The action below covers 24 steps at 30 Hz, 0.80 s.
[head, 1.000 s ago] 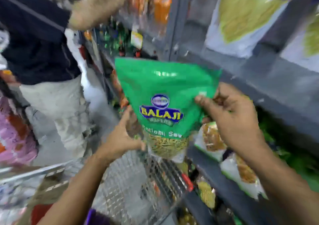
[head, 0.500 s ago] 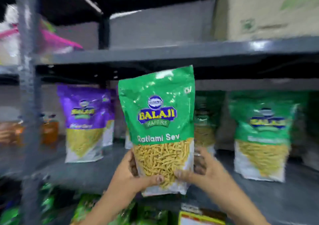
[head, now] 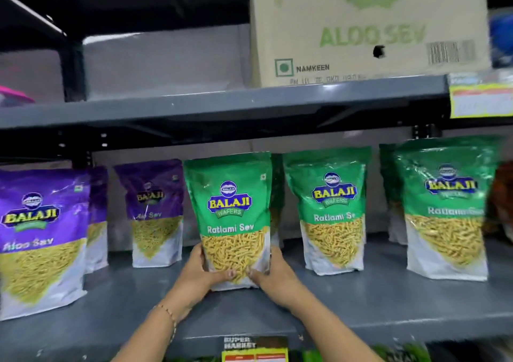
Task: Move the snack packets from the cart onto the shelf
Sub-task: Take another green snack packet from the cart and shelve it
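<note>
A green Ratlami Sev packet (head: 229,209) stands upright on the grey shelf (head: 361,303), its base touching the shelf board. My left hand (head: 202,271) grips its lower left side and my right hand (head: 273,272) grips its lower right side, thumbs on the clear window. More green Ratlami Sev packets (head: 331,211) stand to its right, another green one (head: 444,211) further right. Purple Aloo Sev packets (head: 41,239) stand to the left, one (head: 155,211) set further back. The cart is out of view.
Above is another grey shelf (head: 194,106) carrying a cardboard Aloo Sev box (head: 366,28). A yellow price tag (head: 480,100) hangs at its right edge. A price label (head: 255,350) is fixed below the lower shelf's front edge. Green packets show on the level beneath.
The packet went from above the cart up to the shelf and now stands on it between the purple and green rows. Both hands slid down to its bottom corners.
</note>
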Each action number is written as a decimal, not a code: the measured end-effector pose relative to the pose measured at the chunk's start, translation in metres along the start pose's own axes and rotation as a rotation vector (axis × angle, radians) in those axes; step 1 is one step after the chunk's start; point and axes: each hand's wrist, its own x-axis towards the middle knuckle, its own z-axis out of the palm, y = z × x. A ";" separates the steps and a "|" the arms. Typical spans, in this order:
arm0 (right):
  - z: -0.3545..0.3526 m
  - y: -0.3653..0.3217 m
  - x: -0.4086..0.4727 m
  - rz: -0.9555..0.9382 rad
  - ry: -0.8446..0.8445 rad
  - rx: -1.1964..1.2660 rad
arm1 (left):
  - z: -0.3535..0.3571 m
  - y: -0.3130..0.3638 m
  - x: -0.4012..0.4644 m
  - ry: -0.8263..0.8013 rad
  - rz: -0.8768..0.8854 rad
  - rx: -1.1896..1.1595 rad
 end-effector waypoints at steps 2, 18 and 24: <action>0.002 -0.001 0.003 0.030 0.005 -0.035 | 0.000 0.001 0.002 -0.009 -0.010 -0.001; 0.072 -0.074 -0.086 -0.419 -0.048 0.373 | -0.066 0.024 -0.149 0.528 0.156 -0.246; 0.246 -0.043 -0.151 -0.312 -0.754 0.298 | -0.128 -0.091 -0.339 1.029 -0.257 -0.089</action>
